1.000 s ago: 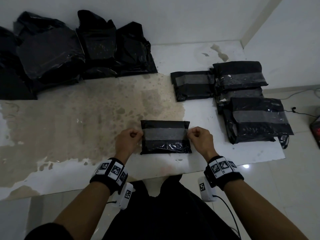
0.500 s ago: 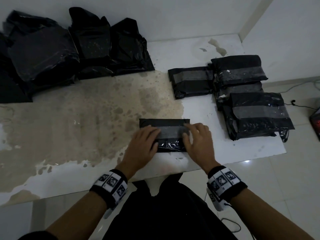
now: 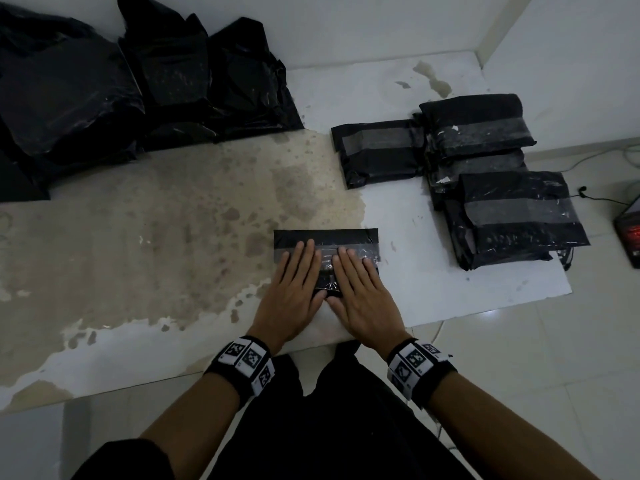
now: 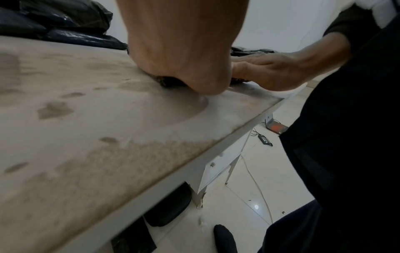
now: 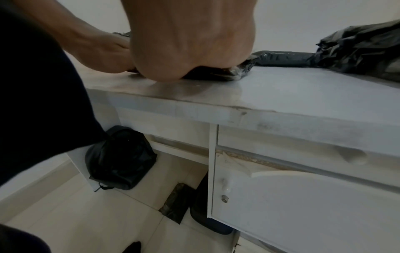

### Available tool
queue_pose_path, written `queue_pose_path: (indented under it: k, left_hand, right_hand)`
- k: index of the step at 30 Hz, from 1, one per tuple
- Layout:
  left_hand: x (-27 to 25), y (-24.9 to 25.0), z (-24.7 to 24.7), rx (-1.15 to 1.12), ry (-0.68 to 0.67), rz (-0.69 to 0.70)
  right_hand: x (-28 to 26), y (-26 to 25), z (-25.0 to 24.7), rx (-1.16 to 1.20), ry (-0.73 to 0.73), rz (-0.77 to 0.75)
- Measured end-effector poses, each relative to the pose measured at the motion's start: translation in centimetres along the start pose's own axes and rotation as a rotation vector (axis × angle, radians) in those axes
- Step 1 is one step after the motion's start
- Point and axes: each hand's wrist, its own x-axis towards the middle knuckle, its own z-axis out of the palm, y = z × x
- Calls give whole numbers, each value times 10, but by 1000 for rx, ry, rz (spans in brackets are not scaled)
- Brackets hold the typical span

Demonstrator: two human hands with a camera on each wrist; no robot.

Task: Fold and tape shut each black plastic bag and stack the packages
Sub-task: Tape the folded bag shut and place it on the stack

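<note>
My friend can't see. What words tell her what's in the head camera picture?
Two flat hands, the left hand and right hand, press on a taped black package near the front edge of a stained white table. Finished taped packages are stacked at right; loose black bags are piled at back left.

a plain room used for packing: stained white table (image 3: 145, 237), tiled floor (image 3: 554, 375), bare walls (image 3: 346, 26), taped packages (image 3: 512, 216).

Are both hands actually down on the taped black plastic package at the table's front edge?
Touching. The head view shows the left hand and right hand lying flat, fingers straight, on the taped black plastic package.
</note>
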Motion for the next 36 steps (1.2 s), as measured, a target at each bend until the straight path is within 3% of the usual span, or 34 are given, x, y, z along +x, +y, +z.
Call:
queue_pose_path:
  k: [5,13,18,24,29,32,36]
  left_hand:
    - [-7,-4,1,-59,11,-23]
    - [-9,1,4,-87,19,-86]
    - [-9,2,1,-76,-5,-93]
    - [-7,4,-2,-97,-22,-125]
    - [-2,4,-5,-164,-16,-130]
    - [2,6,-5,-194,-19,-130]
    - [3,6,-5,-208,-36,-125]
  right_hand:
    - [-6,-3,-4,22,14,88]
    - [-12,9,-18,107,163,321]
    - [0,11,-21,302,229,514]
    - [21,11,-37,609,120,742]
    - [30,18,-36,996,129,874]
    - [32,21,-45,1155,104,871]
    - [32,22,-48,1159,17,807]
